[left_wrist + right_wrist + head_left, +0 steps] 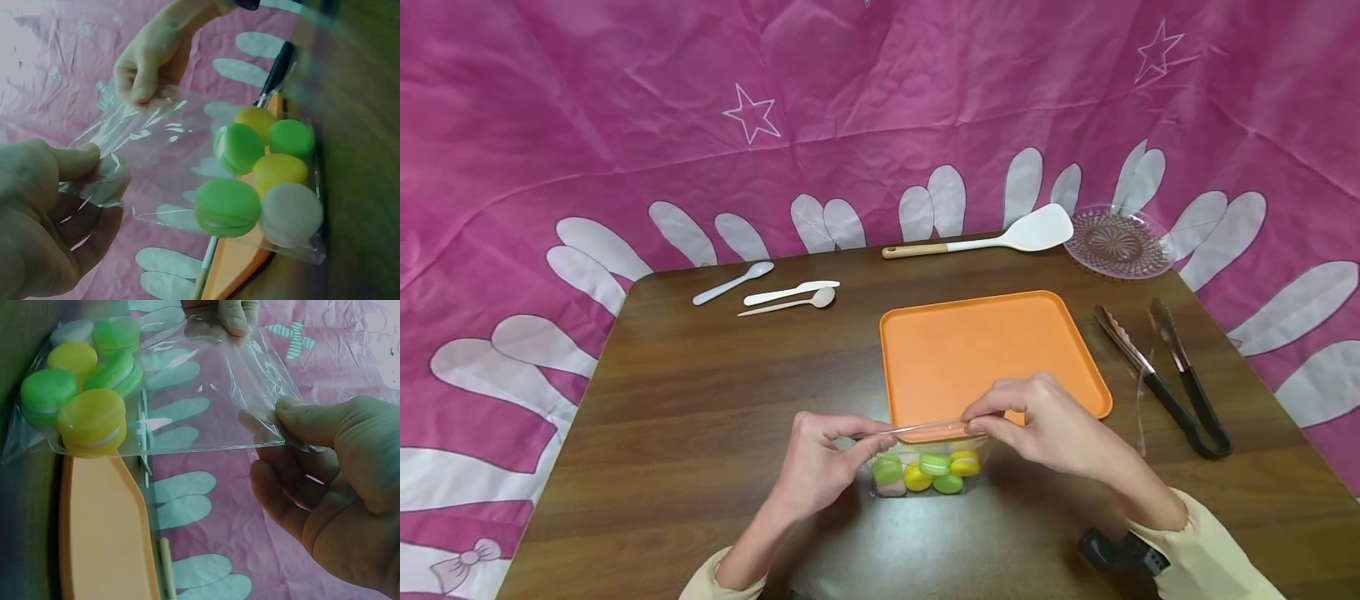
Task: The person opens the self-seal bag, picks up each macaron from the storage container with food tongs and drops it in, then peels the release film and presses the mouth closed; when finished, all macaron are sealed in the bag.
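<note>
A clear plastic bag (886,435) hangs between both hands at the front of the table, its top edge stretched level. My left hand (822,462) pinches the bag's left upper corner between thumb and fingers. The right upper corner is pinched the same way by my right hand (1045,425). Several macarons lie in the bottom of the bag: green macarons (228,207), yellow macarons (92,422) and one pale macaron (292,214). In the head view the bag's bottom is low over the table, just in front of the orange tray (977,350).
Tongs (1172,383) with black handles lie right of the tray. A clear patterned plate (1120,242) and a white spatula (1033,229) are along the back. At the back left lie a pale spoon (733,282), a white knife (790,292) and a wooden spoon (790,306).
</note>
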Motion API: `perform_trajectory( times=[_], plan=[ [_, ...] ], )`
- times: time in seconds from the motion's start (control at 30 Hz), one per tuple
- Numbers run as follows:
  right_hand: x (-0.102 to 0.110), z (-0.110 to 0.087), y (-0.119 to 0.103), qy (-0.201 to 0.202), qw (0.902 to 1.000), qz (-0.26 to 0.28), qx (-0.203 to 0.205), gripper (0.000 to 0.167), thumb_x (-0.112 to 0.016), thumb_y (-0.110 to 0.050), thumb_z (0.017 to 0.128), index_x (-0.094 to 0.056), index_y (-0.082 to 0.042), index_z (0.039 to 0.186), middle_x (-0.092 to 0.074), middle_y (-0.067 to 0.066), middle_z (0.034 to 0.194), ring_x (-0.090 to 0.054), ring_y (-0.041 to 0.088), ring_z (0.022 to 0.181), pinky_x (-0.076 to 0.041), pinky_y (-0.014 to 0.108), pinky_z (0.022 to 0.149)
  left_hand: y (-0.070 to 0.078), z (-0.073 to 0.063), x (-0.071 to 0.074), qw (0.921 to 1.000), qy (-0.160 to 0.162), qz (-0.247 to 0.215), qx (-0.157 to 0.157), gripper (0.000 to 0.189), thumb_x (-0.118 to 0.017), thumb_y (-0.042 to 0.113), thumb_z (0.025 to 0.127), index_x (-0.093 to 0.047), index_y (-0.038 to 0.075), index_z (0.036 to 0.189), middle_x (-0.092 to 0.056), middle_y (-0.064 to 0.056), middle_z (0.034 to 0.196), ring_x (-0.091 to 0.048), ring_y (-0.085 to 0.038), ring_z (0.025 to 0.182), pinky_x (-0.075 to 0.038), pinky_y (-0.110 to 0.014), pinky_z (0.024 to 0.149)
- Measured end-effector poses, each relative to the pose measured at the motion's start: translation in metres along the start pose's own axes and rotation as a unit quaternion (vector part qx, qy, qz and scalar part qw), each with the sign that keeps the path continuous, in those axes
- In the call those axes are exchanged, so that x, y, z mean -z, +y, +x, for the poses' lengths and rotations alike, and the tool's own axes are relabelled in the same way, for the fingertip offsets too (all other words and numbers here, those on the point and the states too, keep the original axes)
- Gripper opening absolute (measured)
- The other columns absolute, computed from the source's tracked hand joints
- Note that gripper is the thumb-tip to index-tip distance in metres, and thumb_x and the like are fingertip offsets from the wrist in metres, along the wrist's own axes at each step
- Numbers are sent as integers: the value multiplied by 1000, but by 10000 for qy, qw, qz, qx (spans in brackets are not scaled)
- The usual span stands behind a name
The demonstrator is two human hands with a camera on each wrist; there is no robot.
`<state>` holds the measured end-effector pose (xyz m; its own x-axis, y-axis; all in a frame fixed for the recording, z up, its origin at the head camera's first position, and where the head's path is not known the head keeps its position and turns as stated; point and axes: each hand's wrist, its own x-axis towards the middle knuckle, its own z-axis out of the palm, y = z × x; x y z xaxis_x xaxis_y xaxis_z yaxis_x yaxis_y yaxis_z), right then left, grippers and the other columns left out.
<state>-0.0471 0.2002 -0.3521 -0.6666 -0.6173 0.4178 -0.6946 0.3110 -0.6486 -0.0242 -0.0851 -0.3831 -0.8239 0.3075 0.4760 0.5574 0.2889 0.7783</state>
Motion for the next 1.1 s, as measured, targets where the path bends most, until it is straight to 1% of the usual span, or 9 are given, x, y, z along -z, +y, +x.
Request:
perform_trajectory(
  times=[0.17,0.4,0.53,0.7,0.77,0.83,0.9,1.0,1.1],
  plan=[
    [-1,-4,0,140,9996,192,154,26,-77,6,83,-77,-15,99,-74,-8,91,-70,8,78,-51,17,68,2,-1,5,9996,-230,-126,79,9,-82,2,82,-82,9,88,-76,6,82,-72,-7,75,-55,-23,64],
    [1,-7,1,-9,9994,315,125,30,-74,8,85,-75,-14,105,-73,-7,99,-71,10,86,-53,19,72,1,-5,11,9971,-547,-479,204,16,-74,-5,87,-80,5,98,-76,3,88,-73,-9,81,-57,-26,72],
    [3,-9,1,-133,9990,427,-39,29,-71,7,88,-74,-14,108,-73,-10,103,-71,11,89,-54,21,74,1,-6,14,9954,-732,-592,161,16,-70,-3,90,-78,4,102,-76,0,89,-74,-12,82,-58,-29,73],
    [5,-11,0,-64,9992,390,-18,33,-71,10,87,-72,-13,110,-74,-7,102,-71,11,89,-53,20,77,-1,-6,16,9931,-948,-691,69,21,-65,-5,94,-76,2,110,-76,-2,92,-74,-14,85,-59,-38,74],
    [5,-12,1,28,9995,312,-12,35,-72,12,85,-71,-12,110,-75,-5,101,-71,10,88,-52,19,76,-3,-6,15,9907,-1033,-876,86,23,-62,-5,96,-73,1,115,-76,-5,97,-74,-17,88,-58,-43,74],
    [5,-13,3,130,9995,301,-33,37,-72,14,82,-70,-12,109,-75,-3,99,-72,11,85,-51,18,75,-5,-6,13,9870,-1096,-1156,208,24,-59,-6,97,-68,0,118,-76,-7,101,-73,-20,92,-58,-44,77],
    [5,-14,4,214,9992,327,-77,37,-73,14,82,-70,-13,107,-75,-4,97,-71,10,83,-51,18,73,-8,-6,9,9827,-1057,-1468,389,21,-58,-6,98,-66,0,116,-75,-10,103,-73,-23,95,-57,-42,79],
    [5,-15,6,262,9984,475,-165,36,-74,13,83,-73,-17,105,-74,-7,97,-71,10,84,-52,20,73,-10,-7,6,9787,-766,-1816,575,15,-60,-8,96,-66,-1,108,-75,-12,102,-73,-26,95,-57,-38,80],
    [4,-17,6,354,9980,490,-210,34,-75,10,84,-74,-19,101,-74,-9,94,-69,9,80,-51,20,68,-9,-9,5,9775,-396,-2008,520,12,-63,-9,93,-70,-3,101,-75,-15,97,-73,-27,89,-58,-38,77]
  ],
)
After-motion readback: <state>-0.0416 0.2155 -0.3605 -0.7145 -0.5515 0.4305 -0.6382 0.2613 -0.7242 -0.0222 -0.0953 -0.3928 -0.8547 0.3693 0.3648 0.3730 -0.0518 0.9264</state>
